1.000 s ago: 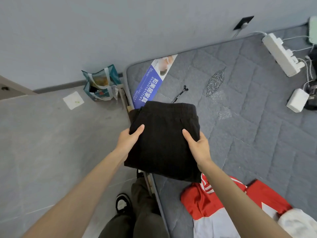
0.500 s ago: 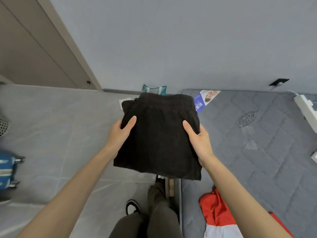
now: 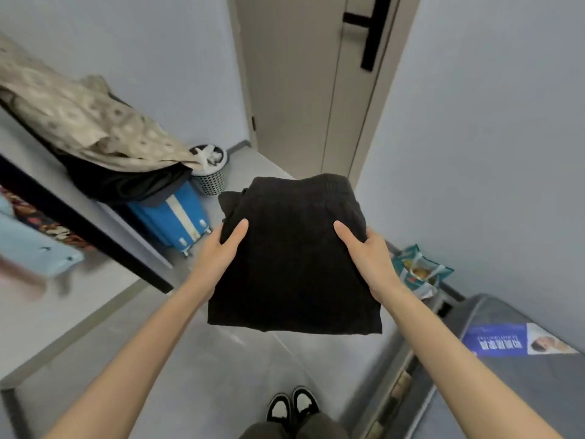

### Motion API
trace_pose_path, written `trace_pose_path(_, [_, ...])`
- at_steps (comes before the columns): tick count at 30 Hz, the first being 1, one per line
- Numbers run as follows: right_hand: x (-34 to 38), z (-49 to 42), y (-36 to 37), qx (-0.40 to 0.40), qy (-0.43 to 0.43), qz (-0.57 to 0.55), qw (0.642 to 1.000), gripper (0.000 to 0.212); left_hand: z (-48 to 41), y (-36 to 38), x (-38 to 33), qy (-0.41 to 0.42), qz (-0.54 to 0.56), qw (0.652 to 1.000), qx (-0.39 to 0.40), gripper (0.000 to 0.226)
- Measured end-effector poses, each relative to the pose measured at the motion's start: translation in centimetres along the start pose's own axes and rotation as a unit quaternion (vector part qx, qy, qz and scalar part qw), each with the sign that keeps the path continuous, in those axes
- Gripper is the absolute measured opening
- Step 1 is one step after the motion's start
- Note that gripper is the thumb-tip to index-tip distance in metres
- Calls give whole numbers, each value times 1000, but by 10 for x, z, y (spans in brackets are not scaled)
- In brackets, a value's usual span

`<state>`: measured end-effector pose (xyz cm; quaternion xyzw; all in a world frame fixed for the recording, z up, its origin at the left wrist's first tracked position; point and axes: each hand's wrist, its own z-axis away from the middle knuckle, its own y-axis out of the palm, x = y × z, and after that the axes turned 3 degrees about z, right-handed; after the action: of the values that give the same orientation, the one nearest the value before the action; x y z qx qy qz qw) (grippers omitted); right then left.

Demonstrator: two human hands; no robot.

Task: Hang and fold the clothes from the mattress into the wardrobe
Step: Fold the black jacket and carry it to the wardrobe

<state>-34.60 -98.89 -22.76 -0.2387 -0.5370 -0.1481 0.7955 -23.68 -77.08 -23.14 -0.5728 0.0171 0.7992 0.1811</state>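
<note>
Plainly, black garment (image 3: 294,264) held — blue label (image 3: 506,342) unreadable.

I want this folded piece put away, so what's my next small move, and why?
Probably turn left and carry the folded black garment toward the shelf. The left hand and right hand grip its sides in mid-air over the floor; the mattress lies to the right, and other clothes are piled on that shelf.
</note>
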Motion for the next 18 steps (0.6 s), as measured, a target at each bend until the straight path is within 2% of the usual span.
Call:
trace_pose_path(3, [29,0,40,71,-31,41,996,18,29,-48,3,-5,49,997,-66,44])
trace_pose_path(7, [55,9,83,161,-56,92,981,26,71,-90,9,0,91,985,-145,21])
trace_pose_path(12, [72,28,130,276,-76,113,952,20,126,-124,22,6,131,957,-260,16])
trace_pose_path(15, [88,46,163,335,-76,126,931,36,154,-145,26,1,145,934,-326,15])
trace_pose_path(18, [105,70,195,387,-96,142,906,42,186,-171,28,0,158,910,-384,21])
